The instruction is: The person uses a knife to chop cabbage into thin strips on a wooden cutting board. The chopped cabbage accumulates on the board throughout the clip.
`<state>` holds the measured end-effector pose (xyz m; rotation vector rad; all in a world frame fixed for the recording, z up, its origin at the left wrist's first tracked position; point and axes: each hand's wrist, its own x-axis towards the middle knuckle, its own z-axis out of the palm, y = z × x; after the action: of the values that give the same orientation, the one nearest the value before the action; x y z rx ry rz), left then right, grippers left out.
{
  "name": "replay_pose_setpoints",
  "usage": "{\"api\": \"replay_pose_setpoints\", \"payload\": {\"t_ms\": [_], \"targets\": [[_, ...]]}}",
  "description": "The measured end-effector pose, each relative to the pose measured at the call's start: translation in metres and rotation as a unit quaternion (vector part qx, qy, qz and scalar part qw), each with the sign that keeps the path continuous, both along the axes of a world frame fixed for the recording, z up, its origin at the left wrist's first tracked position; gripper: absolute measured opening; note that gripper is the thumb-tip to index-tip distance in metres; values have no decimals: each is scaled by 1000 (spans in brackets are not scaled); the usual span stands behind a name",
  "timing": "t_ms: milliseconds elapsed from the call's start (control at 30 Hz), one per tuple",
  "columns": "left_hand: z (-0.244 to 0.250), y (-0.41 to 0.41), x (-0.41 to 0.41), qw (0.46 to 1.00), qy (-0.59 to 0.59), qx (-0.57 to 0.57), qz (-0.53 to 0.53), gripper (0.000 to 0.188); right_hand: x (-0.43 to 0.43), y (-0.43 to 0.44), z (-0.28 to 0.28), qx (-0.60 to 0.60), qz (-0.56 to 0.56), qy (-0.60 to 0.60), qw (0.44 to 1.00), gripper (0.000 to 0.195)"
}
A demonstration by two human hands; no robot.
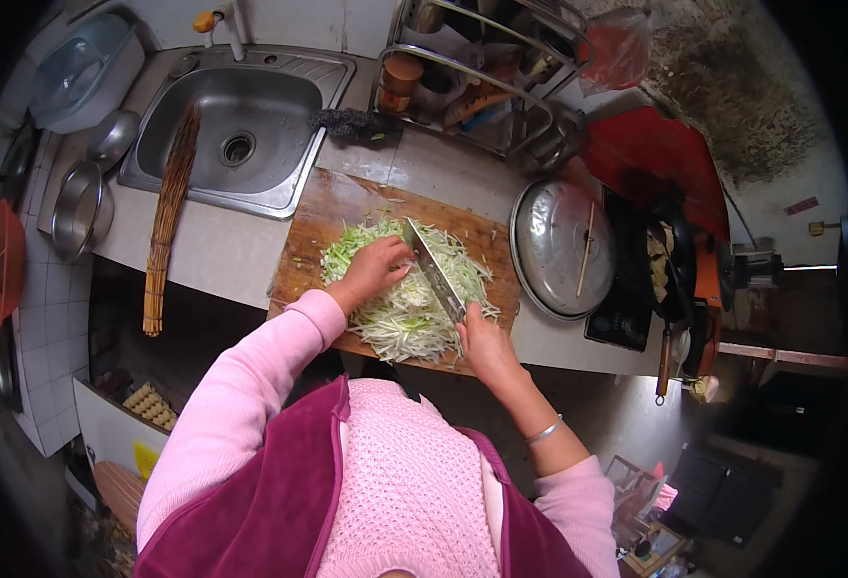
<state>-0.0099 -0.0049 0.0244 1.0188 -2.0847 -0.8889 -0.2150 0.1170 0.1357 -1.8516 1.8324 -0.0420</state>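
Observation:
A heap of pale green and white vegetable shreds [409, 318] lies on a wooden cutting board [322, 209]. My right hand [487, 345] grips the handle of a kitchen cleaver [434, 273], whose broad blade slants up and left over the shreds. Beside the blade's left face, my left hand [377, 269] rests at the heap with bent fingers. Whether those fingers pinch any shreds cannot be told.
A steel sink [272, 173] is at upper left, with a bundled stick brush [167, 217] across its edge. Right of the board stand a metal lid [561, 246] with a chopstick on it and a wok [673, 282]. A wire rack [467, 72] holds jars behind.

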Motion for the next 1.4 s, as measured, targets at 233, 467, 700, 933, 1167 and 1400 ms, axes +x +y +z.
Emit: {"api": "replay_pose_setpoints", "payload": {"t_ms": [233,467,700,933,1167,1400], "targets": [[-7,-1,5,1000,-4,12,-18,16,19,-2,-61,-7,-33,-4,999,25],[5,7,13,995,90,-47,7,18,17,-2,-61,-42,-39,-1,998,24],[2,8,17,999,48,-5,2,11,13,5,3,-26,8,-16,1000,24],[-4,3,15,1000,22,14,-11,8,31,-4,-45,-4,-16,-18,1000,23],[6,12,20,995,93,-14,16,13,34,-6,-66,-30,-40,-11,999,24],[4,13,29,998,40,-40,-1,12,19,-4,2,5,3,-12,1000,24]]}}
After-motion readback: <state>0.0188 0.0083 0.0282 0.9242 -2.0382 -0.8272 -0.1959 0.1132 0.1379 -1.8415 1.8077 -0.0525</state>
